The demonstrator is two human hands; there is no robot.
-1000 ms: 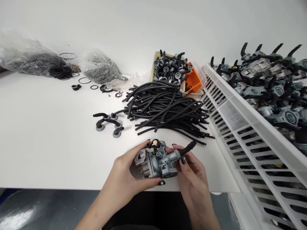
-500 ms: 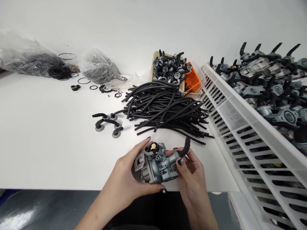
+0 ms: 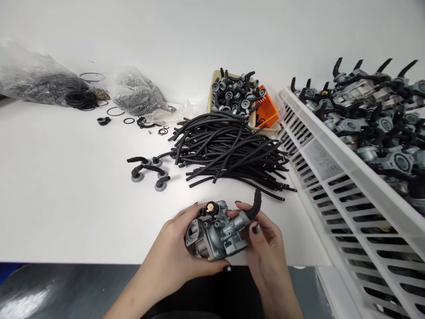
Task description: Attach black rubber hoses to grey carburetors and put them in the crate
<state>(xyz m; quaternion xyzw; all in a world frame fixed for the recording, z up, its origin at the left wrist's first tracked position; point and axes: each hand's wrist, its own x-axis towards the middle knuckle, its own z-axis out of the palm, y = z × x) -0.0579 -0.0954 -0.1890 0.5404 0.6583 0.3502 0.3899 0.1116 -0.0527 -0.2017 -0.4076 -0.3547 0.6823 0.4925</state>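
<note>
A grey metal carburetor (image 3: 217, 235) is held above the table's front edge. My left hand (image 3: 174, 243) wraps around its left side, thumb along the bottom. On the other side my right hand (image 3: 265, 243) grips it near the outlet, where a bent black rubber boot (image 3: 255, 206) sticks up; the fingers behind are partly hidden. A brass-coloured fitting (image 3: 210, 207) shows on top of the carburetor. Beyond the hands lies a pile of black rubber hoses (image 3: 229, 146). Several grey caps with black elbow tubes (image 3: 149, 170) lie to the left of it.
A white slotted crate (image 3: 318, 161) full of carburetors stands on the right. At the back are a beige bin (image 3: 210, 95) of capped elbows and an orange tray (image 3: 267, 110). Plastic bags (image 3: 136, 91) of black parts and loose rubber rings (image 3: 115, 111) lie at the back left.
The carburetor has tilted and dipped slightly in my hands. My right thumb has lifted off the outlet and shifted to the right.
</note>
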